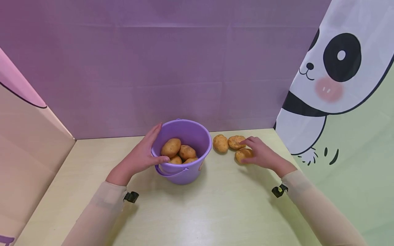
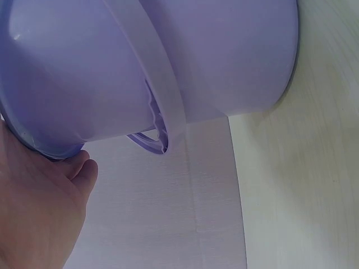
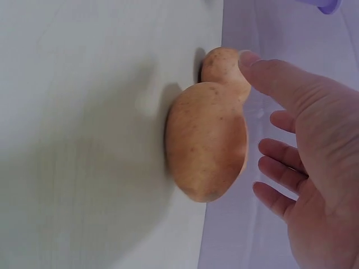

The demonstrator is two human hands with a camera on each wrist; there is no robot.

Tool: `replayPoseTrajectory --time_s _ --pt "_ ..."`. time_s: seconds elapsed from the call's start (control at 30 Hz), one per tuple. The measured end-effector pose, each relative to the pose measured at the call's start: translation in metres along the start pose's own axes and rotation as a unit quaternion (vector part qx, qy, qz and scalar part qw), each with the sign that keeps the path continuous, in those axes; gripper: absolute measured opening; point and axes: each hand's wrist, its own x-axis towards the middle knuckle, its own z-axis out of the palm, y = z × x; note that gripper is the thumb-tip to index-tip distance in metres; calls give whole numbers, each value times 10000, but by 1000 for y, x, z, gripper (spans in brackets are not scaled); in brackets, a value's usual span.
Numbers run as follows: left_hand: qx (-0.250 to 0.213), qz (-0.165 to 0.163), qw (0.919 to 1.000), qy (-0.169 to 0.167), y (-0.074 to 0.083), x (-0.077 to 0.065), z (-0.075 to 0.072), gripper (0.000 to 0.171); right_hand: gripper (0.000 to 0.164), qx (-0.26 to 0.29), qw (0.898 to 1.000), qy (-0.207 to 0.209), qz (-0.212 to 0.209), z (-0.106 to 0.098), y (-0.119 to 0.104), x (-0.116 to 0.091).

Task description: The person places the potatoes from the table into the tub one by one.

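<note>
A purple bucket (image 1: 184, 174) stands upright on the table with several potatoes (image 1: 171, 147) inside. My left hand (image 1: 142, 154) holds it by the left side of the rim, the thumb across the front edge and the fingers along the far side. To the bucket's right lie three potatoes. My right hand (image 1: 260, 153) hovers over the nearest potato (image 1: 242, 155), fingers spread and loosely bent. In the right wrist view, a gap shows between the fingers and the large potato (image 3: 205, 143), while the thumb tip overlaps the smaller potato (image 3: 220, 64) behind it.
The bucket's handle (image 2: 160, 73) hangs down on the near side. Behind the pale table (image 1: 209, 212) rises a purple backdrop (image 1: 172, 68), close to the bucket and potatoes. A panda-printed panel (image 1: 338, 136) borders the right side, and a pinkish panel (image 1: 24, 136) the left.
</note>
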Motion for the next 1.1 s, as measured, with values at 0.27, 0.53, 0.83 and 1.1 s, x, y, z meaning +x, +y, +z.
replayPoseTrajectory --time_s 0.27,0.53,0.83,1.1 --pt "-49 -57 10000 9 0 -1 0 126 65 -24 10000 2 59 5 2 -3" --pt "-94 -52 9999 2 1 -1 0 127 61 13 10000 73 46 14 10 -6" --pt "-40 -87 10000 14 1 -2 0 125 65 72 9996 77 260 23 15 -5" --pt "-58 -85 9999 1 0 -1 0 125 66 133 9993 112 339 28 20 -6"
